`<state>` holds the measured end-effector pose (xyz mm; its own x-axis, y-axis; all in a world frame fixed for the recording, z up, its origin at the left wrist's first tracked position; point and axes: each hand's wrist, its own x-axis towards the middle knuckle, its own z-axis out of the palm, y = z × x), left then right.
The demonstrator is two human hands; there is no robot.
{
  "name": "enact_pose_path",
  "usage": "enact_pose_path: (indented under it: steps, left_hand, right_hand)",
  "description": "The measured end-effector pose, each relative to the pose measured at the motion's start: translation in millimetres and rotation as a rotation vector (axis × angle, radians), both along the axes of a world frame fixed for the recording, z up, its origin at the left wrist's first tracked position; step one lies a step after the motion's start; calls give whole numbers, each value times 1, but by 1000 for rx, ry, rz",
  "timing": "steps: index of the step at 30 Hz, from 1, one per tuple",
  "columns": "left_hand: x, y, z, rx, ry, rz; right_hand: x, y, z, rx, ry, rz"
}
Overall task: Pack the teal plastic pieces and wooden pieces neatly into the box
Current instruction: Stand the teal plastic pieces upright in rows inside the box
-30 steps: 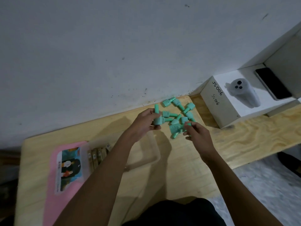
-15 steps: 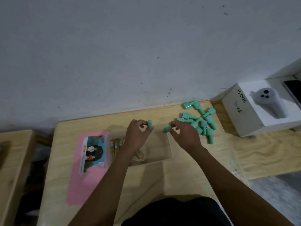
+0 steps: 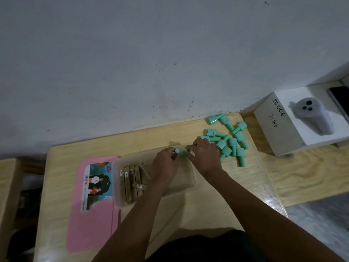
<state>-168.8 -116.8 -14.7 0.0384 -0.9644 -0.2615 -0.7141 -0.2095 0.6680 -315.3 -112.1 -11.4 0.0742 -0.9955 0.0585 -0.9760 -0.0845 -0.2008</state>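
A clear plastic box (image 3: 190, 183) sits mid-table with several wooden pieces (image 3: 131, 181) stacked in its left half. My left hand (image 3: 165, 164) hovers over the box's far edge and pinches a teal plastic piece (image 3: 177, 151). My right hand (image 3: 204, 157) is just beside it, fingertips pinching another teal piece (image 3: 183, 153) between the two hands. A loose pile of several teal pieces (image 3: 229, 139) lies on the table to the right of the box, near the wall.
The pink lid (image 3: 90, 224) with a picture label lies left of the box. A white carton (image 3: 279, 129) marked JS006 stands at the right with a grey device (image 3: 311, 115) on top and a dark phone (image 3: 340, 99) behind. The wall runs along the table's far edge.
Both hands left the teal pile and came left over the box's far edge, each carrying a teal piece. The hands are now close together.
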Motion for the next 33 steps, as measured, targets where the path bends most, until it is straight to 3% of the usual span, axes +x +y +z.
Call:
enact_pose_path:
  steps: [9,22,27,33]
  left_hand:
    - [-8,4,-12,-47,-99,-33]
    - [-2,14,-4,-254,0,29]
    - [-7,23,13,-313,63,-2]
    - [-36,46,30,-347,246,-210]
  right_hand:
    - [-6,2,-7,-39,-82,8]
    - [-6,7,-1,-63,-140,-34]
    - [-21,32,17,-7,-293,-283]
    - [-63,93,7,35,-486,-643]
